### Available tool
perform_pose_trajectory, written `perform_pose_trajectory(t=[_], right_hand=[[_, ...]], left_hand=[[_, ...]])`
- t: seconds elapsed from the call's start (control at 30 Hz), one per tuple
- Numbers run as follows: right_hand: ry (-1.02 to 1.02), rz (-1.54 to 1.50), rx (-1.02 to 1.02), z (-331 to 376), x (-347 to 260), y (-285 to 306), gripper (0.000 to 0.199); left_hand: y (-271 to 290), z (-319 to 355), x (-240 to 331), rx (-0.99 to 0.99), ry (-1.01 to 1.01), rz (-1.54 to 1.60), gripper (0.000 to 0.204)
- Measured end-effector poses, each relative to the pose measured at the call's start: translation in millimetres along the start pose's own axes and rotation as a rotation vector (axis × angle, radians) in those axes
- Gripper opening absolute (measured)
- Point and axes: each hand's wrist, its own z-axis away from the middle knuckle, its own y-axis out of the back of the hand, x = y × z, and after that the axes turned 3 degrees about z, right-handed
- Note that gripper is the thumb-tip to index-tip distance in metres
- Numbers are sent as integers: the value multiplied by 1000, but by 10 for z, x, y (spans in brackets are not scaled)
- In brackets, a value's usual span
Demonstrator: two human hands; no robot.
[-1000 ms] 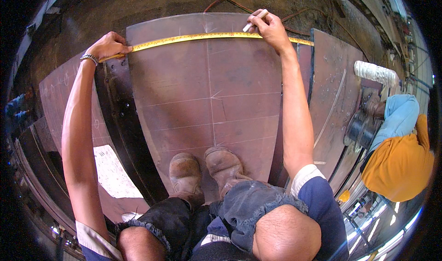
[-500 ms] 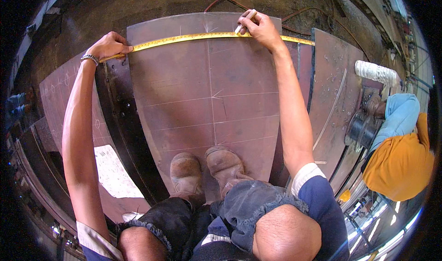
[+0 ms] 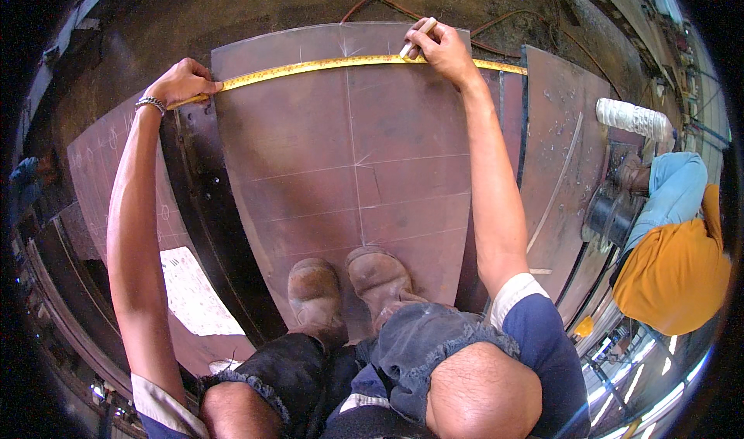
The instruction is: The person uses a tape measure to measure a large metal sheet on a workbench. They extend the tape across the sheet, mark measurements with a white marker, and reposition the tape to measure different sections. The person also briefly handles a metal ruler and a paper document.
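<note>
A yellow tape measure (image 3: 302, 68) runs across the far part of a reddish-brown steel plate (image 3: 294, 144) marked with thin white lines. My left hand (image 3: 184, 82) pinches the tape at the plate's far left corner. Between the fingers of my right hand (image 3: 443, 51) is a whitish marking chalk stick (image 3: 418, 37), its lower tip at the tape's edge right of the plate's centre line. The tape carries on past my right hand to a neighbouring plate's edge.
My boots (image 3: 314, 288) stand on the plate's near part. A white paper sheet (image 3: 194, 292) lies at left. On the right, a person in an orange top (image 3: 670, 280) crouches near a white ribbed roll (image 3: 634, 121). Hoses (image 3: 496, 22) cross the floor beyond.
The view has shifted very slightly. Both hands stay in nearly the same place on the tape, and the chalk stick is still at its edge.
</note>
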Motion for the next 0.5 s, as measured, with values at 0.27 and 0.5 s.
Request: perform_pose_trajectory(t=[0.27, 0.5], right_hand=[[-33, 4, -8, 53, -59, 75, 15], [-1, -1, 10, 59, -8, 51, 17]], left_hand=[[-13, -17, 0, -3, 8, 51, 33], [-5, -17, -7, -27, 26, 42, 36]])
